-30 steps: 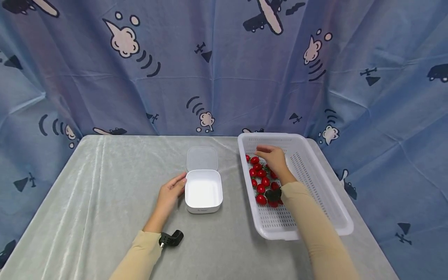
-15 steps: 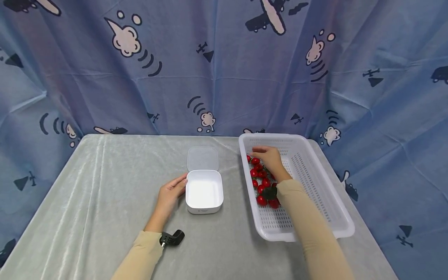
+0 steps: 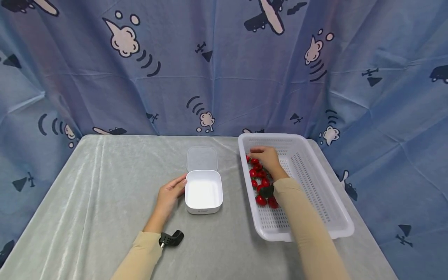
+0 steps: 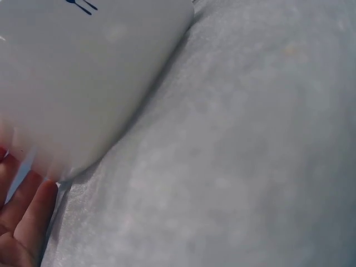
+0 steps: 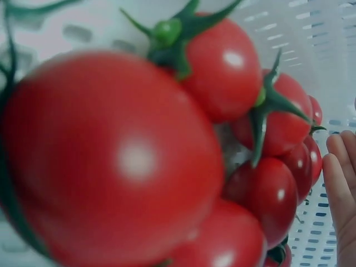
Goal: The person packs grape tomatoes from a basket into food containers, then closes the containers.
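Observation:
My left hand rests at the left side of a square white lidded box, fingers against its wall. In the left wrist view, the fingers touch the lower part of the box, which bears a blue cutlery print. Inside the white perforated basket, my right hand reaches over the far end of the red cherry tomatoes. The right wrist view shows its fingers fairly straight beside tomatoes with green stems. A red sliver shows at that view's edge, and the fingertips are partly out of frame.
The box's translucent lid lies folded back behind it. A grey-white cloth covers the table. Behind and to the right hangs a blue patterned curtain. The basket's raised rim surrounds the tomatoes.
My right hand has shifted slightly left inside the basket, toward the tomatoes by its left wall. The left hand and the box have stayed in place.

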{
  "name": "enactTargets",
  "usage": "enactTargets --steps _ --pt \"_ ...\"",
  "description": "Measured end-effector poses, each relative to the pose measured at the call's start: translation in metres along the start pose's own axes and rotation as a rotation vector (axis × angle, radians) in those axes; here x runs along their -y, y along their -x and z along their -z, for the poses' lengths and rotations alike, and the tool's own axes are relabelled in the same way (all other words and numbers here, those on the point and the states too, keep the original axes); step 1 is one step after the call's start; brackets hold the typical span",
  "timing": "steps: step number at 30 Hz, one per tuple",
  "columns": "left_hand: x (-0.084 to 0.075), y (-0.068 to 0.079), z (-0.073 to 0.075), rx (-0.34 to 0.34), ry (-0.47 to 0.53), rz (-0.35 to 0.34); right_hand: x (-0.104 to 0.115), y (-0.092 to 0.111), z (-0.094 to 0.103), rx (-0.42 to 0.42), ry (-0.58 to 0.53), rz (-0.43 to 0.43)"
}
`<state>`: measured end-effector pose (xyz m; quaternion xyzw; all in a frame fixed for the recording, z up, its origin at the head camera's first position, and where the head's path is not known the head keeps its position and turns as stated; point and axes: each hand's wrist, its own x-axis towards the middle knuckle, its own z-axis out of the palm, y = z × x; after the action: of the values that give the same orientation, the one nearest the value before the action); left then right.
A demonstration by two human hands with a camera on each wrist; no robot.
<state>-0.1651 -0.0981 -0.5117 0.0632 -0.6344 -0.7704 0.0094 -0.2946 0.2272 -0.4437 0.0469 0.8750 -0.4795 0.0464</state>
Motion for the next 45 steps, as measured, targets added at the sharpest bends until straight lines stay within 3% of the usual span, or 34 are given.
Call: enactTargets --steps 12,21,26,31,39,45 --pt "0.0 0.002 0.0 -0.002 0.015 -0.008 0.001 -0.004 -0.004 0.051 0.121 0.028" --pt "-0.001 0.001 0.0 -0.004 0.012 -0.001 0.0 -0.012 -0.011 0.09 0.314 0.139" --pt "0.001 0.001 -0.001 -0.009 0.013 -0.002 -0.003 -0.015 -0.015 0.097 0.362 0.173" --pt "0.003 0.002 -0.001 -0.009 0.002 -0.001 -0.007 -0.012 -0.014 0.128 0.341 0.155" --pt "0.002 0.002 0.002 -0.01 0.017 0.003 -0.008 -0.01 -0.008 0.108 0.22 0.065" --pt "0.001 0.001 0.002 -0.007 0.016 0.001 0.003 -0.008 -0.003 0.076 0.08 0.019"
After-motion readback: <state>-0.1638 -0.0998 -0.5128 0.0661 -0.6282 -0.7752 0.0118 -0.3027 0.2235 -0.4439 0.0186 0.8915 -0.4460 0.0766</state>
